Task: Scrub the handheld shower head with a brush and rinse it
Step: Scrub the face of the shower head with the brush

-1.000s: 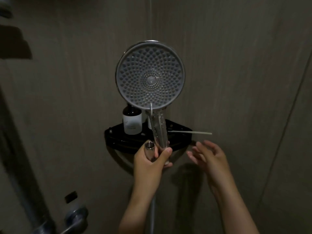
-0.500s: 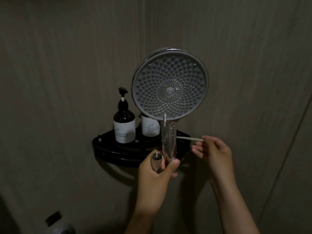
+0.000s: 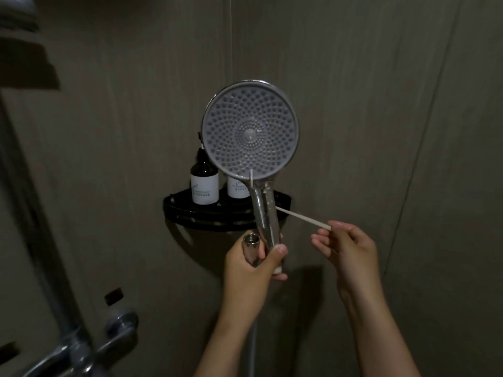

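The handheld shower head [image 3: 250, 131] stands upright in front of the wall corner, its round grey nozzle face turned toward me. My left hand [image 3: 251, 263] grips the bottom of its clear handle [image 3: 265, 216] together with the loose metal hose fitting [image 3: 251, 244]. My right hand [image 3: 347, 244] pinches the end of a thin pale brush handle [image 3: 303, 218], which slopes up and left behind the shower handle. The brush's head is hidden behind the shower handle.
A black corner shelf [image 3: 190, 213] on the wall carries two dark bottles with white labels [image 3: 204, 183] behind the shower head. A chrome tap fitting [image 3: 109, 338] sits at lower left. The hose [image 3: 253, 346] hangs down between my forearms.
My right hand went from open and empty to pinching the brush handle, then drew its end outward to the right. The view shifted, so the shower head and shelf sit differently in frame.
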A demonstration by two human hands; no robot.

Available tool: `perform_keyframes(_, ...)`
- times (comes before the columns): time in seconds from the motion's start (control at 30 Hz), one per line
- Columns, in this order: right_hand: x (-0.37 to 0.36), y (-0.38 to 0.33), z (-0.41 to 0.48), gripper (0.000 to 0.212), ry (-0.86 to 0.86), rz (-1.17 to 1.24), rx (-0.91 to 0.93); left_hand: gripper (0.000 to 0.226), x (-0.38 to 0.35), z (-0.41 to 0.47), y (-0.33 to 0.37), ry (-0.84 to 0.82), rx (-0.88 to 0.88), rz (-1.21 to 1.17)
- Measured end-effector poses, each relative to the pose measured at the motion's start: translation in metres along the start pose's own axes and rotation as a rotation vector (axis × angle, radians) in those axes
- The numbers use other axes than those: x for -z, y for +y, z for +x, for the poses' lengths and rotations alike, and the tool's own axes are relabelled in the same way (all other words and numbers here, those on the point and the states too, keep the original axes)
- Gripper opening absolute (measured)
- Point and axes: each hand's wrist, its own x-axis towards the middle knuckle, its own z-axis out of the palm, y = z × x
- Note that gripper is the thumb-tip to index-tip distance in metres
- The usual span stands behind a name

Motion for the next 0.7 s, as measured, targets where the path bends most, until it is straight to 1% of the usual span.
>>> perform_keyframes(0.23, 0.058, -0.018, -0.071, 0.016, -0.011, 0.015, -0.059, 0.027, -0.012, -0.080, 0.016, 0.032, 0.016, 0.006)
perform_keyframes(0.33, 0.088, -0.022, -0.107, 0.015, -0.007, 0.045, -0.149, 0.020, -0.014, -0.126, 0.021, 0.036, 0.038, 0.062)
perform_keyframes(0.47, 0.117, -0.026, -0.159, 0.012, -0.008, 0.085, -0.283, 0.028, -0.012, -0.182, 0.029, 0.056, 0.065, 0.091)
perform_keyframes(0.6, 0.139, -0.032, -0.214, 0.012, -0.008, 0.041, -0.356, 0.026, -0.004, -0.228, 0.034, 0.048, 0.105, 0.117)
perform_keyframes(0.7, 0.151, -0.036, -0.249, 0.014, 0.011, 0.043, -0.374, 0.026, 0.002, -0.255, 0.036, 0.034, 0.129, 0.111)
